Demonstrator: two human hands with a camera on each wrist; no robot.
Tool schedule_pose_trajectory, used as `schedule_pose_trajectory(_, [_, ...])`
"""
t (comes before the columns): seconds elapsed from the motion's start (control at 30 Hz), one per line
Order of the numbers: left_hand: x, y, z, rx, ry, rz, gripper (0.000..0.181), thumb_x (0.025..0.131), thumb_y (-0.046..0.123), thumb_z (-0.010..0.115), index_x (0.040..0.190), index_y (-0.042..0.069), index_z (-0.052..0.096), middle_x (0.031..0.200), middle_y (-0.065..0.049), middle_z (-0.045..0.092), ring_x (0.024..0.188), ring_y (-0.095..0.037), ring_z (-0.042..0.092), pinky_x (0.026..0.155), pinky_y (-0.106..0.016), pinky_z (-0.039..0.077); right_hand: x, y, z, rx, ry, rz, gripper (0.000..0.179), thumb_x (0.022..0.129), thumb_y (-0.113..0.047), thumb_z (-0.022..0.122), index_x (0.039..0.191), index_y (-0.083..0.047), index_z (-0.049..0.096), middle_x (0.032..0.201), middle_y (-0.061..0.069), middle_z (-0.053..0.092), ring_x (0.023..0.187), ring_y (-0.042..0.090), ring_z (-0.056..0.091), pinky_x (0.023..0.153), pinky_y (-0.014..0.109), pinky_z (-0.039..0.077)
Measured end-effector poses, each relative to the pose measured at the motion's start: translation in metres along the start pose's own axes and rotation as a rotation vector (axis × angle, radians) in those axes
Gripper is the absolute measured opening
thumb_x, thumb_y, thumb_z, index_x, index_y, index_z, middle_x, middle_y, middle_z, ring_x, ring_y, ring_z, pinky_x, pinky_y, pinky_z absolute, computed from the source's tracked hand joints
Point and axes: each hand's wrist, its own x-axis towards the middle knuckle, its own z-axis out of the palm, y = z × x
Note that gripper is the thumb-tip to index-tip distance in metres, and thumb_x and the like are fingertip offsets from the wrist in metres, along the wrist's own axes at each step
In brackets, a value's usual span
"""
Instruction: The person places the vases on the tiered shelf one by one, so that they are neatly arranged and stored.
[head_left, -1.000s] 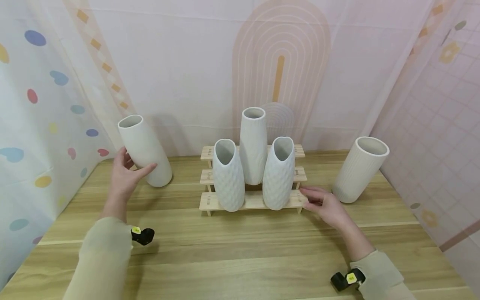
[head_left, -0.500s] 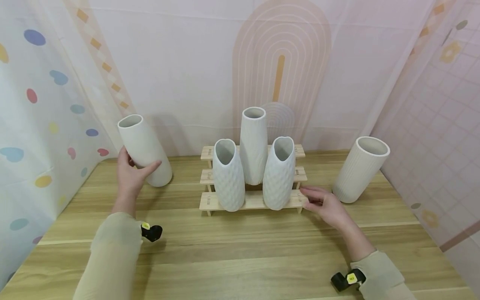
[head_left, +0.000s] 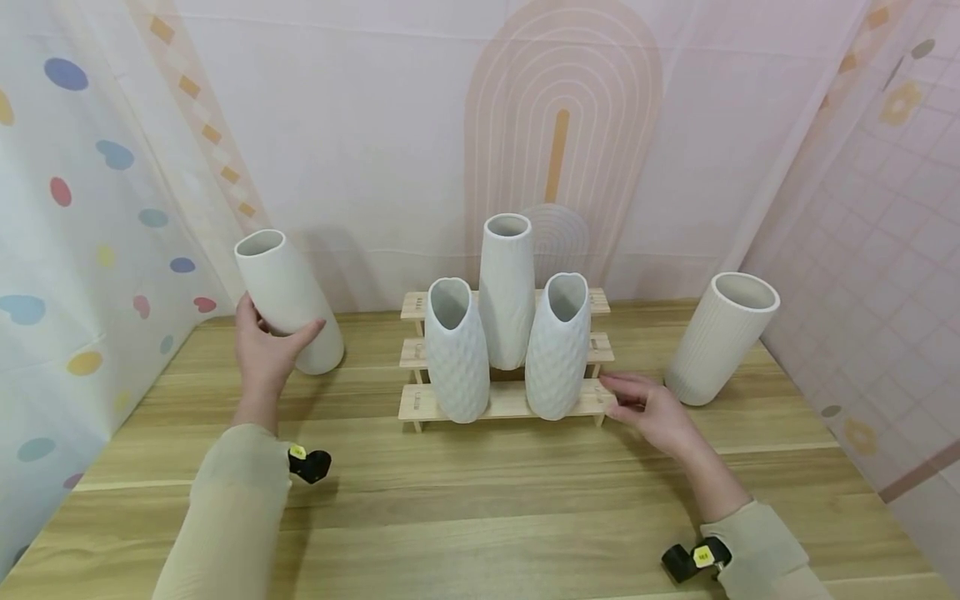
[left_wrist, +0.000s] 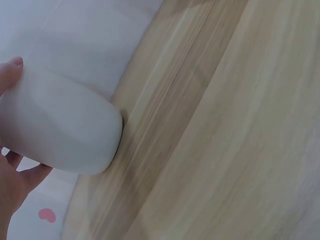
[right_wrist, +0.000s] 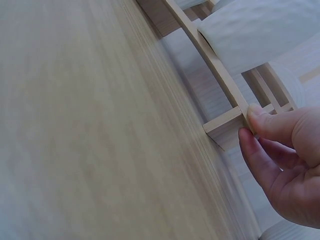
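Note:
At the left a smooth white vase [head_left: 281,292] stands on the table, its base against the wood in the left wrist view. My left hand [head_left: 262,350] holds it low, thumb across the front and fingers round the far side. In the middle is a three-tier wooden stand [head_left: 506,402]. My right hand [head_left: 651,412] pinches the right end of its lowest tier between thumb and fingers, as the right wrist view shows up close. On the stand are two textured vases, a left one [head_left: 459,367] and a right one [head_left: 557,367], with a taller vase [head_left: 507,292] behind them.
A ribbed white cylindrical vase [head_left: 716,346] stands on the right, just beyond my right hand. Printed cloth [head_left: 375,125] hangs behind the wooden table [head_left: 480,508] and along both sides. Black wrist cameras [head_left: 310,465] sit on my sleeves.
My left hand and forearm have shifted slightly to the right, the thumb reaching further across the smooth vase, which stays in place. The right hand and the stand have not moved.

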Motion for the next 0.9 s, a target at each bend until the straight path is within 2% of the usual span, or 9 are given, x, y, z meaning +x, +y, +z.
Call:
schedule_pose_trajectory(0.27, [-0.005, 0.005, 0.005, 0.028, 0.043, 0.014, 0.091, 0.073, 0.028, 0.088, 0.149, 0.025, 0.038, 0.142, -0.002, 0.047, 0.126, -0.020, 0.047, 0.106, -0.045, 0.040, 0.000, -0.001, 0.000, -0.001, -0.002, 0.003, 0.042, 0.091, -0.001, 0.070, 0.131, 0.006, 0.060, 0.138, 0.025, 0.053, 0.114, 0.037, 0.058, 0.089, 0.033, 0.051])
schedule_pose_trajectory(0.43, [-0.008, 0.017, 0.007, 0.051, 0.039, 0.049, 0.090, 0.073, 0.033, 0.088, 0.148, 0.023, 0.040, 0.140, -0.003, 0.050, 0.124, -0.021, 0.049, 0.103, -0.046, 0.042, 0.000, -0.001, -0.001, 0.010, -0.003, 0.010, 0.043, 0.090, 0.000, 0.070, 0.131, 0.006, 0.060, 0.138, 0.025, 0.052, 0.115, 0.037, 0.058, 0.090, 0.033, 0.051])
schedule_pose_trajectory(0.57, [-0.006, 0.038, 0.008, 0.024, 0.058, 0.085, 0.089, 0.072, 0.033, 0.087, 0.147, 0.026, 0.040, 0.138, 0.000, 0.051, 0.122, -0.017, 0.049, 0.102, -0.043, 0.044, 0.000, -0.001, -0.001, 0.013, -0.005, 0.010, 0.042, 0.091, -0.001, 0.070, 0.131, 0.005, 0.060, 0.138, 0.025, 0.052, 0.114, 0.037, 0.058, 0.089, 0.032, 0.051])
schedule_pose_trajectory(0.7, [-0.004, 0.064, 0.008, -0.035, 0.073, 0.115, 0.088, 0.072, 0.031, 0.087, 0.146, 0.028, 0.040, 0.136, 0.002, 0.051, 0.119, -0.015, 0.050, 0.099, -0.039, 0.046, 0.000, -0.001, 0.000, 0.014, -0.007, 0.002, 0.042, 0.091, -0.001, 0.070, 0.131, 0.006, 0.060, 0.137, 0.025, 0.053, 0.113, 0.036, 0.058, 0.088, 0.031, 0.051])
schedule_pose_trajectory(0.9, [-0.004, 0.105, 0.011, -0.097, 0.048, 0.129, 0.085, 0.072, 0.029, 0.088, 0.144, 0.028, 0.042, 0.135, 0.003, 0.052, 0.118, -0.014, 0.050, 0.099, -0.039, 0.047, 0.000, 0.000, 0.000, 0.012, -0.004, 0.005, 0.043, 0.090, 0.001, 0.069, 0.131, 0.006, 0.060, 0.137, 0.025, 0.053, 0.113, 0.036, 0.058, 0.087, 0.029, 0.051])
